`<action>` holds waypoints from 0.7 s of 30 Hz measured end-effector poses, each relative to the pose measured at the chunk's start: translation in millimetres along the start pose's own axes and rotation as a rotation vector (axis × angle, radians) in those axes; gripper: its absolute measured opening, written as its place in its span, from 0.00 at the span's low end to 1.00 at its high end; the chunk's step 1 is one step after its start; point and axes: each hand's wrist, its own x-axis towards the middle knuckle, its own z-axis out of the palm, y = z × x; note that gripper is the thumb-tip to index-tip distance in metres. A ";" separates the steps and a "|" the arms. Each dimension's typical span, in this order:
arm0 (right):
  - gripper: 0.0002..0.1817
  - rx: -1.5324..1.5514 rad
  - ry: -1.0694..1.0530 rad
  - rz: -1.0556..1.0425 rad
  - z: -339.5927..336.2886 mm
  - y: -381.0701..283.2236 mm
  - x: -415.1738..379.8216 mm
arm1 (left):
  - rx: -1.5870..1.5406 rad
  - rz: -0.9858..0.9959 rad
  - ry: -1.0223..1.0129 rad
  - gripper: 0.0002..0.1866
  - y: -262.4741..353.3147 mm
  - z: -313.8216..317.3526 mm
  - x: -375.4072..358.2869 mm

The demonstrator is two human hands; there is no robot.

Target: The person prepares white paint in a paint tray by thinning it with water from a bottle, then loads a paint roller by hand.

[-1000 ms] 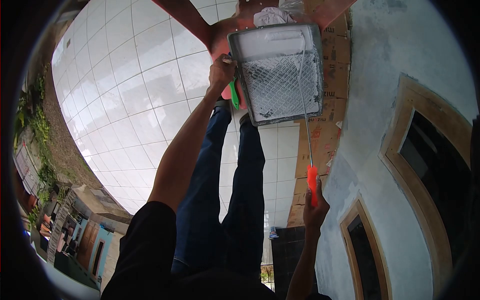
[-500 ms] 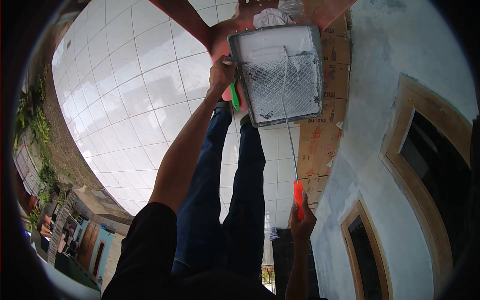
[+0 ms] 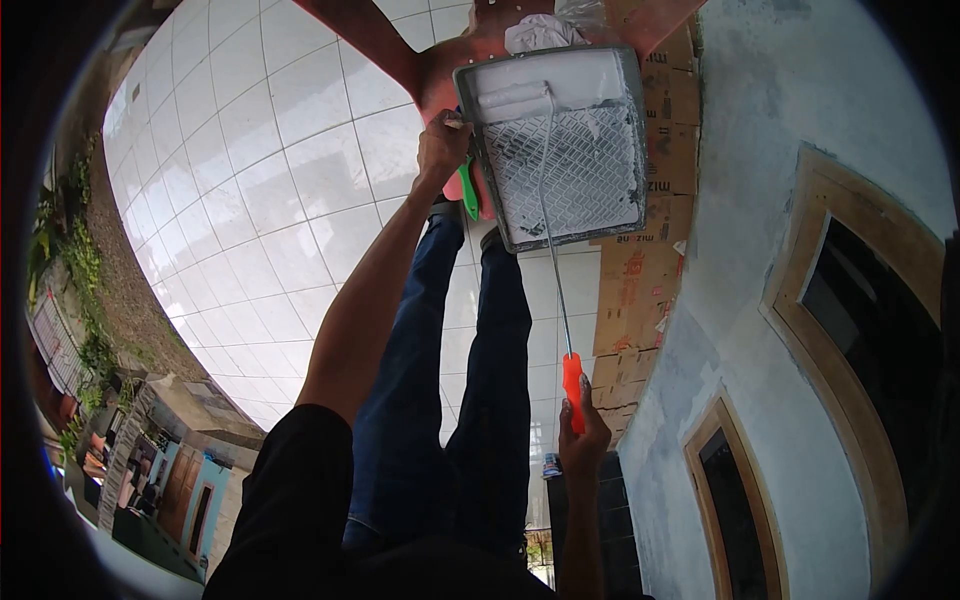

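In the head view, a dark-rimmed paint tray (image 3: 641, 150) with a ribbed slope and white paint in its far end rests on a red plastic chair (image 3: 440, 65). My left hand (image 3: 443, 148) is closed at the tray's left rim. My right hand (image 3: 585, 436) grips the orange handle of a paint roller (image 3: 573, 385). Its long thin metal rod reaches across the tray, and the white-coated roller head (image 3: 513, 97) lies in the paint near the far left corner. Just below my left hand, a green handle (image 3: 469, 192) sticks out beside the tray; its other end is hidden.
A crumpled white cloth or bag (image 3: 543, 34) lies beyond the tray. Flattened cardboard (image 3: 628, 290) covers the floor along the grey-blue wall (image 3: 720, 290), which has wood-framed windows (image 3: 785, 270). White tiles (image 3: 240, 210) spread to the left. My legs (image 3: 490, 350) stand before the chair.
The roller head has moved left and slightly away from me, deeper into the paint. My right hand has shifted left with the handle. My left hand stays at the tray rim.
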 end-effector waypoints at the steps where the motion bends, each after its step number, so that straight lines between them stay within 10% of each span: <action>1: 0.24 0.017 -0.088 0.103 -4.4 2.1 -3.9 | 0.001 -0.003 0.001 0.15 0.1 -0.4 -0.6; 21: 0.22 0.034 0.097 0.028 -34.4 14.0 21.3 | 0.032 0.005 -0.041 0.14 7.2 -3.7 -3.3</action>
